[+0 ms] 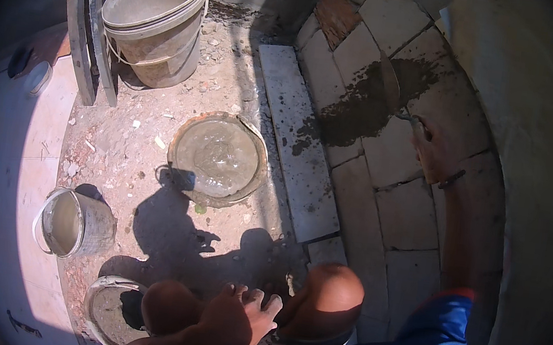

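- The right hand (433, 148) has its fingers closed around the handle of a small steel trowel (391, 83), whose blade touches the wet grey mortar patch (362, 107) on the pale block wall (410, 218).
- To my judgement, press the blade flat and spread the mortar evenly into the joints.
- The left hand (240, 318) rests with loose fingers between the knees, holding nothing.
- A round mortar pan (219, 158) lies near, on the ground.

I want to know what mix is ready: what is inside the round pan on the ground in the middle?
The round pan holds wet grey mortar with a glossy, rippled surface, filling it nearly to the rim. The pan's bottom is covered by it.
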### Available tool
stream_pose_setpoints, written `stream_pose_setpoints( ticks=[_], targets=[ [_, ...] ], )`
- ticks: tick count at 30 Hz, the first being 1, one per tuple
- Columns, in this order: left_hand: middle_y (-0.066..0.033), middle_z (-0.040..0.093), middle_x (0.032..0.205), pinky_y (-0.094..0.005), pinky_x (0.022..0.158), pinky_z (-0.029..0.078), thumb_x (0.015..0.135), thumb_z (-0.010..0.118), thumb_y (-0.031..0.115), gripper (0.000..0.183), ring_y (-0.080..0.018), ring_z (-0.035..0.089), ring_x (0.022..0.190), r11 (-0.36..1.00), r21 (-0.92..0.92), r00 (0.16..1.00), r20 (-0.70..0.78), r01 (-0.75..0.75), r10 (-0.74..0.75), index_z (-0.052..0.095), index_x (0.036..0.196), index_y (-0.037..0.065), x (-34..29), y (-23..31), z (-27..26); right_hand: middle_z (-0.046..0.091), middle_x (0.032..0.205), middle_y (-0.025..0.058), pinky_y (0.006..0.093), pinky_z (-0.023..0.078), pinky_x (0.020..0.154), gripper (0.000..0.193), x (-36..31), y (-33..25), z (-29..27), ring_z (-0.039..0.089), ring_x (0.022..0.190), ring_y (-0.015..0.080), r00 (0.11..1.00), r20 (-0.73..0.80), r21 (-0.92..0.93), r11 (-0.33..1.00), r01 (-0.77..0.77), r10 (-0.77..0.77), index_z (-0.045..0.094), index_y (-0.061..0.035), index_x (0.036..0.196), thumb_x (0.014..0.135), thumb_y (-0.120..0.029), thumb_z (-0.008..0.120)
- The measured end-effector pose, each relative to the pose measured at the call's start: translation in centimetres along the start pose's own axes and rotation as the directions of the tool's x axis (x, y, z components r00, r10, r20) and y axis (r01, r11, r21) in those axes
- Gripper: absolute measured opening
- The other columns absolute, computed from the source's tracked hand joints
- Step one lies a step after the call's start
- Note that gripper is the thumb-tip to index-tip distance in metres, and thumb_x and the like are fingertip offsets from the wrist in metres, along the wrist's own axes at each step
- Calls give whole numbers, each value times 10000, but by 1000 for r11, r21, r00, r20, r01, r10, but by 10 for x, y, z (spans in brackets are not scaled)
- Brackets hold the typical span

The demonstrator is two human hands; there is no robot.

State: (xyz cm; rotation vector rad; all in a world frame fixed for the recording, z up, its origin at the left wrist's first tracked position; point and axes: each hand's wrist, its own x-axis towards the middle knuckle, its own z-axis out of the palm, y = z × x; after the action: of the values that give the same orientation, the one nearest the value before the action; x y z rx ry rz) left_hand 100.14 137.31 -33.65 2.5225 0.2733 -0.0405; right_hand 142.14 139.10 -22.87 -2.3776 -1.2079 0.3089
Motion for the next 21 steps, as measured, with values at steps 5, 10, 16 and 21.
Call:
stream_pose_setpoints(
  ticks=[5, 10, 16, 21],
  targets=[
    [-204, 617, 966, -457, 832, 464, 908, 603, 302, 416, -359, 632, 902, 999, -45, 999, 22, 24, -23, 532, 1212, 27, -7, 9, -4, 642, 857, 193, 434, 519, 641, 301, -10, -17, 126, 674, 749, 324, 805, 334, -157, 813, 561, -491, 601, -35, 1092, 807, -132, 606],
    [-189, 621, 953, -446, 817, 465, 897, 614, 289, 397, -342, 625, 884, 992, -56, 994, -7, 110, -111, 538, 1184, 26, -19, 10, 4, 671, 819, 199, 462, 551, 727, 170, -3, -72, 187, 673, 803, 382, 819, 420, -579, 579, 574, -392, 646, -53, 967, 843, -124, 553],
    [-164, 621, 914, -430, 777, 468, 897, 596, 297, 374, -311, 625, 831, 995, 17, 991, -87, 101, -99, 556, 1164, 37, -24, 17, 11, 679, 867, 230, 458, 552, 754, 209, 19, -75, 256, 678, 866, 376, 754, 578, -505, 589, 631, -312, 684, -45, 970, 821, -137, 570],
    [-152, 613, 889, -414, 734, 466, 884, 580, 280, 340, -279, 618, 785, 994, 9, 992, -64, 111, -110, 577, 1129, 44, -21, 25, 11, 670, 858, 221, 484, 527, 767, 240, 11, -51, 299, 651, 841, 406, 711, 583, -277, 726, 630, -394, 647, -49, 974, 768, -168, 616]
  ],
)
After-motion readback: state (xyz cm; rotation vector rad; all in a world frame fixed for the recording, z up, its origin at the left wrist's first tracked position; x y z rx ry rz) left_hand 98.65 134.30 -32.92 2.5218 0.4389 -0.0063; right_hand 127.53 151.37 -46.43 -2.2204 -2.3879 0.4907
